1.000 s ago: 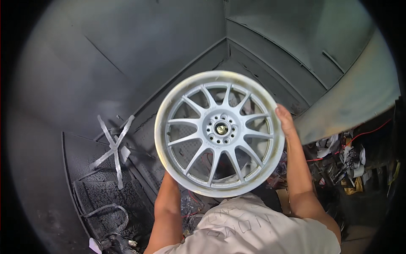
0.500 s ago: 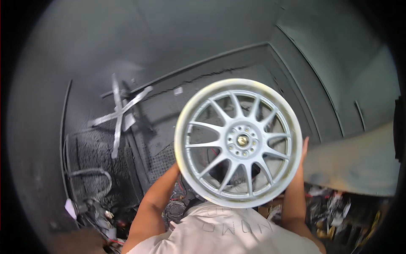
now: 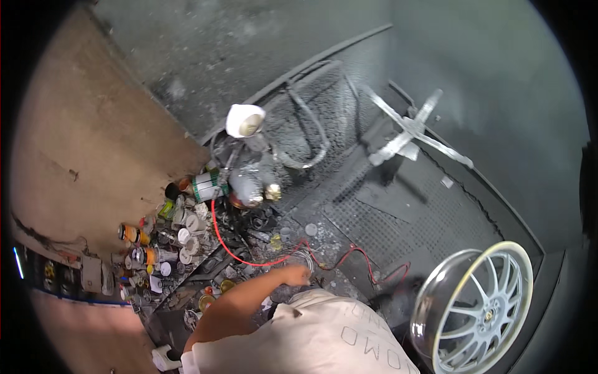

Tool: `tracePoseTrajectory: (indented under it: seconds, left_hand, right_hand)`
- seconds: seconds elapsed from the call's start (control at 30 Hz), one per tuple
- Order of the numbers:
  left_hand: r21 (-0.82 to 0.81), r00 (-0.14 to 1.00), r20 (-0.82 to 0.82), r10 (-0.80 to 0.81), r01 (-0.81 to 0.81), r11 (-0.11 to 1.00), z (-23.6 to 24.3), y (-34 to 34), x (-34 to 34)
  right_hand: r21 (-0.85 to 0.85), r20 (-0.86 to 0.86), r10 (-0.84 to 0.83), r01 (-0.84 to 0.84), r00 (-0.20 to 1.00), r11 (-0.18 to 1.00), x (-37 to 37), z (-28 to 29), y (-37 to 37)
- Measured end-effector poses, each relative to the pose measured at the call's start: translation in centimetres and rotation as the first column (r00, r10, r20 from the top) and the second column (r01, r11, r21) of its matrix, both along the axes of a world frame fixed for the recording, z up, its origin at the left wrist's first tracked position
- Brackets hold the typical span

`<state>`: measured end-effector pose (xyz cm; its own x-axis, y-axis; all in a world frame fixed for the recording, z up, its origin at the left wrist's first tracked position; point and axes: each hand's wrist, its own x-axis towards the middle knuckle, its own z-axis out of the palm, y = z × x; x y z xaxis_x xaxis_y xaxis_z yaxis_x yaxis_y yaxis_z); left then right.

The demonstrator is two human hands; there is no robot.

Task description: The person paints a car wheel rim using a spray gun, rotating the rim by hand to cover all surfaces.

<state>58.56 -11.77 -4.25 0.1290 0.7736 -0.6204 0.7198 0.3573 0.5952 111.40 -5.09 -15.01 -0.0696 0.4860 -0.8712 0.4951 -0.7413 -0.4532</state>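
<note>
The wheel [image 3: 489, 316] stands on its edge at my right side, leaning a little, its pale spoked face turned away to the right and its shiny barrel toward me; I can't tell what bears it. My left hand [image 3: 298, 275] is well to the left of the wheel, in front of my pale shirt [image 3: 311, 336], its fingers seemingly curled, though I cannot tell whether they close on anything. My right hand is out of sight, so its state I can't tell either. Beyond the wheel and to its left is a silvery cross-shaped stand [image 3: 413, 126]. Left of the wheel, a red hose [image 3: 240, 260] winds past my left hand, and farther left are crowded cans and tubs [image 3: 190, 240].
</note>
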Motion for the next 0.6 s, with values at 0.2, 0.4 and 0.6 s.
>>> tracePoseTrajectory:
  seconds: [0.2, 0.4, 0.6]
  left_hand:
    - [0.88, 0.563, -0.044, 0.826, -0.37, 0.299, 14.4, -1.0, -16.7]
    - [0.691, 0.323, -0.163, 0.932, -0.637, 0.341, 15.2, -3.8, -32.5]
    - [0.767, 0.456, 0.027, 0.889, -0.58, 0.275, 10.5, -3.3, -34.9]
  right_hand:
    - [0.277, -0.081, 0.232, -0.202, 0.969, 0.939, -11.0, 2.2, 8.0]
    - [0.436, -0.303, 0.12, 0.025, 0.945, 0.9, -22.3, 9.9, 15.6]
    - [0.496, -0.045, 0.324, -0.261, 0.945, 0.829, -22.5, 13.3, 9.7]
